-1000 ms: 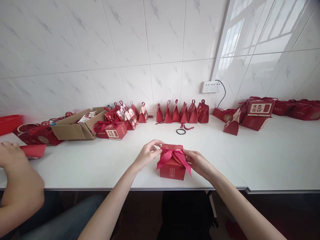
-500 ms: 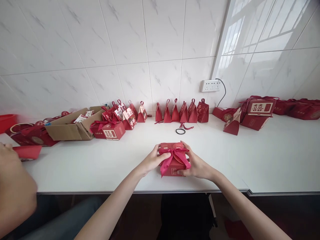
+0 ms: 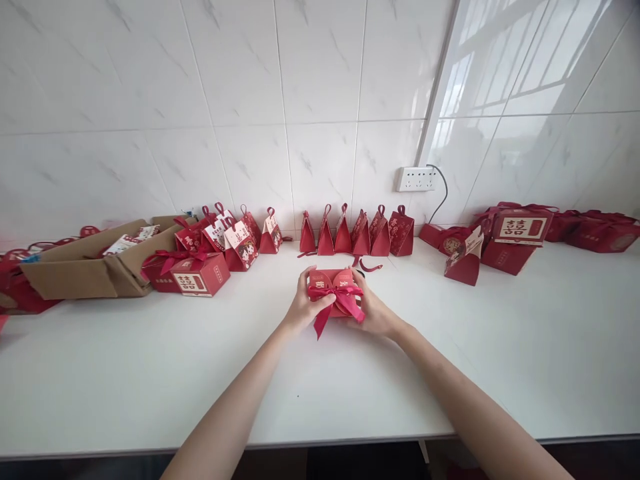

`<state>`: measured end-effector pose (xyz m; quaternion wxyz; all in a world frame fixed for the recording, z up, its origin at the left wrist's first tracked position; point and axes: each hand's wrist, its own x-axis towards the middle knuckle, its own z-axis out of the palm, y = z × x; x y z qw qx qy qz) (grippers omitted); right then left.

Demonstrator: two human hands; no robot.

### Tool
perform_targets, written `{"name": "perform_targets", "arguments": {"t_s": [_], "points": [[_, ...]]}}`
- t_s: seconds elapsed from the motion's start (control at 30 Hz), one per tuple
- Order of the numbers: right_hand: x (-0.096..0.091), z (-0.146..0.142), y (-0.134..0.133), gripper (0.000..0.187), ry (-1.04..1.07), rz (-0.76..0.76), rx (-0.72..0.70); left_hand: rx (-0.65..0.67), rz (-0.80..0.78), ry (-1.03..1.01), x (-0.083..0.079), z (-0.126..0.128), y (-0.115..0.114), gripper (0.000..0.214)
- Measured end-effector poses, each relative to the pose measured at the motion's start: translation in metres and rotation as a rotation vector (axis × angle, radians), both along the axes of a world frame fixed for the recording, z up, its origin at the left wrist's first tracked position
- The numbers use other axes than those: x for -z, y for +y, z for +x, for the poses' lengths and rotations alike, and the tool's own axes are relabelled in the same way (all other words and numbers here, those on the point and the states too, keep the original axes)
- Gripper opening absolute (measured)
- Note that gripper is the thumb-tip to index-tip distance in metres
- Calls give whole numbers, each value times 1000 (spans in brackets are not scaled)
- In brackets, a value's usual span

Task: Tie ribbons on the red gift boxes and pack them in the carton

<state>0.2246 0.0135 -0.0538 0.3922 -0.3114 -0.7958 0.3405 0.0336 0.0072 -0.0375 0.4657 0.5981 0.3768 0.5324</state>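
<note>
A small red gift box [image 3: 331,281] tied with a pink-red ribbon bow [image 3: 334,297] is held between both my hands over the middle of the white table [image 3: 150,373]. My left hand [image 3: 304,308] wraps the box's left side with its thumb by the bow. My right hand [image 3: 374,311] cups the right side, fingers closed round it. Just beyond the box stands a row of red triangular gift boxes [image 3: 353,235] along the tiled wall.
An open cardboard carton [image 3: 85,267] lies at the left, with red boxes [image 3: 200,280] and more triangular ones [image 3: 240,243] beside it. Larger red boxes [image 3: 515,233] stand at the right. A wall socket [image 3: 416,179] with a cable is behind.
My hands closed round the box and carried it away from the table's front edge toward the wall. The view shifted forward; the other person's arm at the left has left the frame.
</note>
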Motion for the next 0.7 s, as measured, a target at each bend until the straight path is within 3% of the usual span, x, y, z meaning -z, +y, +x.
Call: {"name": "perform_targets", "arguments": {"t_s": [0.07, 0.17, 0.23, 0.3, 0.4, 0.57, 0.7], "points": [[-10, 8, -9, 102, 1, -160, -87, -5, -24, -5, 0, 2, -5, 72], [-26, 17, -16, 68, 208, -419, -142, -36, -61, -13, -4, 4, -13, 70], [-33, 17, -18, 51, 370, -566, -31, -49, -78, -16, -6, 4, -15, 68], [-36, 13, -18, 50, 411, -631, 103, -48, -83, -12, -7, 4, -16, 68], [-36, 4, -20, 45, 311, -554, 199, -42, -73, -5, -7, 5, -17, 70], [-30, -7, -25, 37, 280, -221, 378, -22, -113, -41, -7, 8, -23, 72], [-25, -9, -27, 29, 299, -25, 402, -29, -138, -74, -10, 10, -23, 74]]}}
